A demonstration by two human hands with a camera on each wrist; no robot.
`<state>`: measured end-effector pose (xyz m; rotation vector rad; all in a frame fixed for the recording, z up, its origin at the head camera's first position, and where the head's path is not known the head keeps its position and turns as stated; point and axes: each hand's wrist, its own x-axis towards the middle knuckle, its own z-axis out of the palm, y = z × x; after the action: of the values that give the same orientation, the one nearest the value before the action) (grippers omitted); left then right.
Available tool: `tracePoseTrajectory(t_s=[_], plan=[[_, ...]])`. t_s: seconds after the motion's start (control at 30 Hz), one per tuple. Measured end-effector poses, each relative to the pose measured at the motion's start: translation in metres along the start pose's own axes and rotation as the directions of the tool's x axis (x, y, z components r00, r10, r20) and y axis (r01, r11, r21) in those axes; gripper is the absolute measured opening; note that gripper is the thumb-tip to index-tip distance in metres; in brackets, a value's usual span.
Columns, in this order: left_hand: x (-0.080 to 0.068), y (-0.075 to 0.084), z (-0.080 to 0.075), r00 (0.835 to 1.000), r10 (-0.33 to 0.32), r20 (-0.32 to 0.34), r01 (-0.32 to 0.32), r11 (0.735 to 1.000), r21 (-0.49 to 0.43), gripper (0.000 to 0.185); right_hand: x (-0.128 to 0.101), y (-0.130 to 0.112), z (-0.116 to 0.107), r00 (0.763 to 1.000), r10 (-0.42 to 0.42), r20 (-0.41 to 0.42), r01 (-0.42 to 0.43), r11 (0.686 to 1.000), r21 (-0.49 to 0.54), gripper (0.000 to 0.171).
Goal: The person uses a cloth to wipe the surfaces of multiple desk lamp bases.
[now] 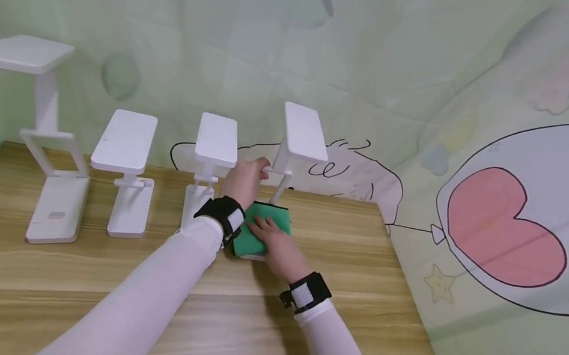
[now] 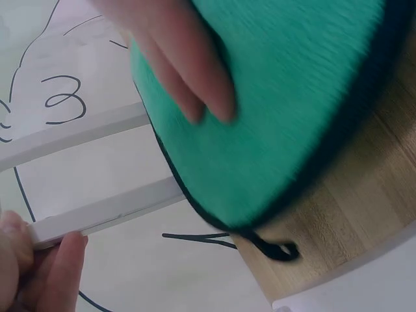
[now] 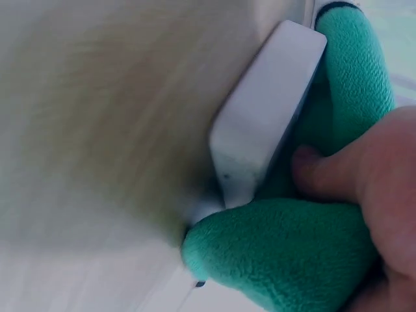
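A: Left hand [image 1: 245, 179]?
B: Fingers clamped on the arm of the rightmost white lamp [image 1: 297, 143], steadying it at the back of the wooden surface [image 1: 371, 262].
A: Right hand [image 1: 275, 242]?
B: Fingers near-flat, pressing the green cloth [image 1: 262, 229] onto the lamp's base [image 3: 260, 143]; the cloth wraps its edge.
A: Tips?
B: Keep the left grip firm so the lamp can't tip, wipe flat and even, and mind the next lamp [image 1: 213, 161] just beside it.

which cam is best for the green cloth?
Head view: the whole green cloth shows on the lamp base, right hand flat on it, left hand gripping the lamp's arm. Left wrist shows a blurred close-up; right wrist only folds around the base's edge.
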<state>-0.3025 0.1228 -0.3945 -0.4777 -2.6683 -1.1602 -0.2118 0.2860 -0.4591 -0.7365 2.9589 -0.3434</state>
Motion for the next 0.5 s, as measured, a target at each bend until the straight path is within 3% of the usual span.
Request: tracePoseTrajectory(t_s=[0.23, 0.37, 0.5], plan=[[0.001, -0.002, 0.000, 1.000, -0.004, -0.004, 0.004, 1.000, -0.003, 0.028, -0.035, -0.020, -0.012, 0.993, 0.112, 0.028, -0.110, 0.992, -0.061, 0.074], [0.002, -0.002, 0.001, 1.000, -0.015, -0.004, 0.015, 1.000, -0.004, 0.029, -0.048, -0.039, -0.018, 0.990, 0.093, 0.104, -0.080, 0.989, -0.123, 0.071], [0.002, -0.001, 0.002, 1.000, -0.012, -0.001, 0.012, 1.000, -0.010, 0.028, -0.047, -0.052, -0.017, 0.985, 0.027, 0.171, -0.008, 0.994, -0.109, 0.074]])
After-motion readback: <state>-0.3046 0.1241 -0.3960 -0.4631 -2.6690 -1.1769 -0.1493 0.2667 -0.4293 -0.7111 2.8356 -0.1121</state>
